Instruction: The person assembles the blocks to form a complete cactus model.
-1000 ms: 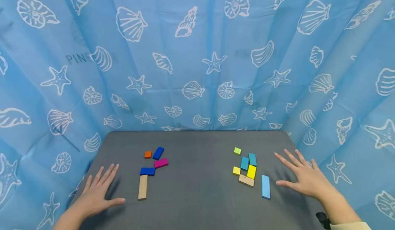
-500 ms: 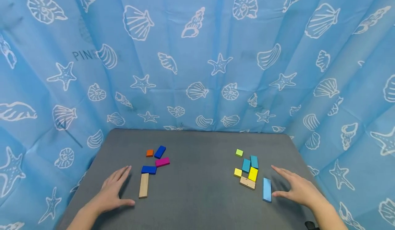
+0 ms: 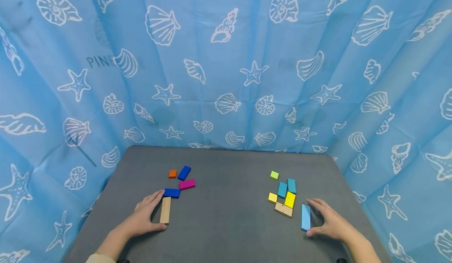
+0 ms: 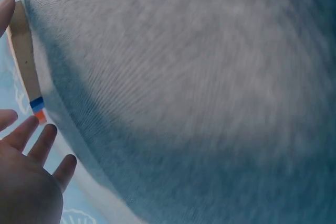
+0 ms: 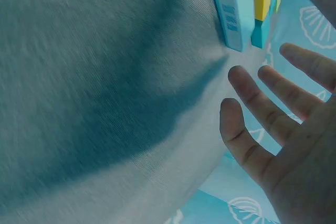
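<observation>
In the head view the left hand (image 3: 143, 216) is beside the long wooden block (image 3: 165, 211), thumb near its front end and fingertips by its far end at a blue block (image 3: 172, 193). Whether it touches them is unclear. The right hand (image 3: 330, 222) is at the light blue block (image 3: 305, 217), thumb by its front end, fingers past its far end. In the left wrist view the wooden block (image 4: 23, 51) lies between thumb and spread fingers (image 4: 42, 145). The right wrist view shows the light blue block (image 5: 233, 11) beyond the parted fingers (image 5: 257, 98). Neither hand grips anything.
Orange (image 3: 172, 174), blue (image 3: 184, 173) and magenta (image 3: 187, 184) blocks lie at the left. At the right are green (image 3: 274, 175), teal (image 3: 282, 190), yellow (image 3: 290, 199) and wooden (image 3: 283, 209) blocks. A shell-patterned curtain (image 3: 226, 78) surrounds the grey table (image 3: 226, 224).
Both hands have moved inward, the left to the wooden block and the right to the light blue one. Their spread fingers have drawn closer to the thumbs. The head view has shifted slightly.
</observation>
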Available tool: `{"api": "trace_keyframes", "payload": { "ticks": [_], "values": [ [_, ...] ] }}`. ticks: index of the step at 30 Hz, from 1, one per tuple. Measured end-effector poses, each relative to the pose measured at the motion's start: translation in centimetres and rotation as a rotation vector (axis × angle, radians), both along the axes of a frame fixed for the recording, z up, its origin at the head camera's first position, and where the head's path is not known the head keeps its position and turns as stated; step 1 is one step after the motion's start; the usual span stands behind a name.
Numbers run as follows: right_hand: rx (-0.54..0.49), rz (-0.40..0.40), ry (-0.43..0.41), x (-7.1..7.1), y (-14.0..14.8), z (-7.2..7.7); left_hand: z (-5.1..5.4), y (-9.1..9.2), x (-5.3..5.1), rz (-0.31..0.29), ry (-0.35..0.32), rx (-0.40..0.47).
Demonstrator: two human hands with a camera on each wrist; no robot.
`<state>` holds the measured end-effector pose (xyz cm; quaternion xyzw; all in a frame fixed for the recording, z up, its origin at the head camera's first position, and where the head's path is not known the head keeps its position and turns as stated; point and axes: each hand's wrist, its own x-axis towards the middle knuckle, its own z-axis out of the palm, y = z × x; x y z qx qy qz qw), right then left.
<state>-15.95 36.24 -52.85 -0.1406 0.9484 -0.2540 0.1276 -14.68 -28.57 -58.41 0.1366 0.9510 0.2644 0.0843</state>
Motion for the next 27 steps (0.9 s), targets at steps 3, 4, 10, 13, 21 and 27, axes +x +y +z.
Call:
{"api": "trace_keyframes", "payload": {
  "ticks": [3, 4, 10, 13, 21, 27],
  "values": [
    [-0.016, -0.002, -0.040, 0.0, -0.3, -0.7, -0.3, 0.0, -0.2, 0.006, 0.006, -0.016],
    [-0.011, -0.009, -0.056, 0.0, -0.4, -0.9, -0.3, 0.0, -0.2, 0.012, -0.002, -0.024],
    [0.067, -0.062, -0.116, -0.4, -0.9, -1.4, 0.1, 0.4, -0.4, 0.034, -0.042, -0.056],
    [0.078, -0.071, -0.121, -0.5, -1.0, -1.3, 0.0, 0.6, -0.4, 0.035, -0.036, -0.051],
    [0.093, -0.079, -0.106, -0.7, -0.9, -1.3, -0.1, 0.9, -0.4, 0.036, -0.017, -0.008],
    [0.101, -0.074, -0.109, -1.0, -1.1, -1.5, 0.2, 1.1, -0.6, 0.046, -0.041, -0.036]
  ]
}}
